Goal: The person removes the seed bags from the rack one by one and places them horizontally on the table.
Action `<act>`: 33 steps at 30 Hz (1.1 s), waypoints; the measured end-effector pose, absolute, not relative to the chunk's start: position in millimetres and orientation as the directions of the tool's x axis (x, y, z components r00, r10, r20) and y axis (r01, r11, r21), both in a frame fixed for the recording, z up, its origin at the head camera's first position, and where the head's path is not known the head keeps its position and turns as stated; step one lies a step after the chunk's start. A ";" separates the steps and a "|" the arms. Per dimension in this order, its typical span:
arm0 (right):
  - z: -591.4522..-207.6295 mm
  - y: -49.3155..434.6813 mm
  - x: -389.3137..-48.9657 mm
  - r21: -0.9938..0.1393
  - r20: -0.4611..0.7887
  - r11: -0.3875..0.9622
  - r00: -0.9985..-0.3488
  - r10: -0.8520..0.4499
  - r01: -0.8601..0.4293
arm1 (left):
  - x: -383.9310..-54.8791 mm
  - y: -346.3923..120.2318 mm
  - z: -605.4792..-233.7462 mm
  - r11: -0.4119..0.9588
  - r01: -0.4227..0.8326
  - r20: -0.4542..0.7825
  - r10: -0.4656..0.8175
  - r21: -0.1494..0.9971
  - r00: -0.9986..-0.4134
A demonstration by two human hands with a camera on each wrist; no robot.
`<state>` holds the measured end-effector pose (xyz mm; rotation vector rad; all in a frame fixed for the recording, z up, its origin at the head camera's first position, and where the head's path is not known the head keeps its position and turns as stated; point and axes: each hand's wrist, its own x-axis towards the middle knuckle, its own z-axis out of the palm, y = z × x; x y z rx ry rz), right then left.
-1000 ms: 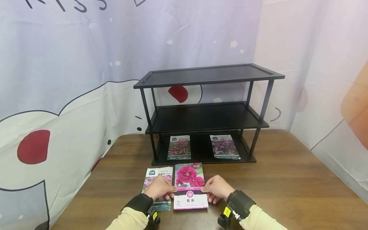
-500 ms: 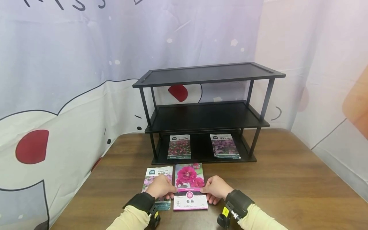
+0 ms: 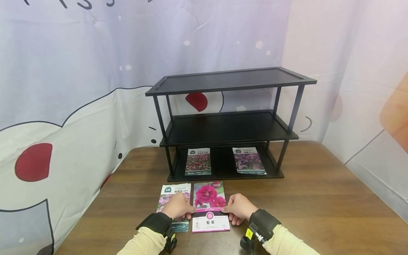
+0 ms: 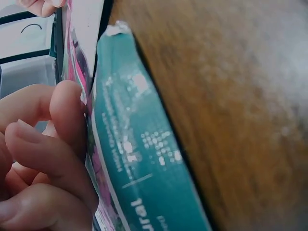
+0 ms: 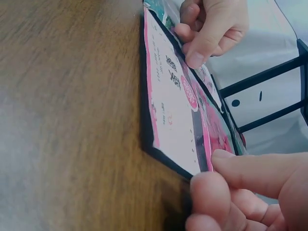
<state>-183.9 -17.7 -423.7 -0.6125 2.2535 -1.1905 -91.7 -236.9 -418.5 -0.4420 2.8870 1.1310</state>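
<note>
A seed packet with bright pink flowers and a white lower label (image 3: pixel 211 224) lies face up in front of me in the head view. My left hand (image 3: pixel 177 206) pinches its left edge. The opposite edge is between the thumb and fingers of my right hand (image 3: pixel 241 207), shown closely in the right wrist view. Under my left hand, partly covered, is a second seed packet with a teal bottom (image 4: pixel 139 130), beside the pink one. Whether the pink packet is lifted at all off the wooden table (image 3: pixel 134 212) I cannot tell.
A black three-tier rack (image 3: pixel 227 127) stands just behind the packets. On its bottom shelf lie a red-flowered seed packet (image 3: pixel 198 162) at left and a purple-flowered seed packet (image 3: pixel 249 161) at right. A printed cloth (image 3: pixel 89 71) hangs behind the table.
Both hands keep their hold on the pink-flowered seed packet, which stays in place. The head view has shifted very slightly.
</note>
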 end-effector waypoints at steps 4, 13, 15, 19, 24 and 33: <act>-420.6 -16.4 -185.2 -0.851 -0.257 0.510 -0.751 -0.608 -0.122 | -92.5 -237.5 -417.6 0.706 -0.258 -0.104 -0.255 0.659 -0.961; -414.1 -14.8 -204.1 -0.880 -0.200 0.455 -0.766 -0.611 -0.134 | -111.2 -261.5 -399.6 0.625 -0.219 -0.061 -0.265 0.749 -0.962; -408.1 -21.2 -215.0 -0.895 -0.159 0.424 -0.786 -0.597 -0.141 | -119.7 -270.0 -390.4 0.577 -0.233 -0.050 -0.314 0.783 -0.948; -391.1 -45.8 -242.0 -0.934 -0.086 0.332 -0.817 -0.569 -0.133 | -143.1 -285.1 -375.8 0.440 -0.222 -0.037 -0.392 0.870 -0.919; -379.5 -80.9 -273.4 -0.957 -0.100 0.280 -0.814 -0.573 -0.079 | -179.3 -302.3 -381.8 0.302 -0.157 -0.030 -0.387 0.940 -0.922; -394.0 -117.7 -289.3 -0.920 -0.149 0.382 -0.821 -0.551 -0.090 | -203.9 -300.6 -401.1 0.266 -0.279 -0.107 -0.519 0.923 -0.848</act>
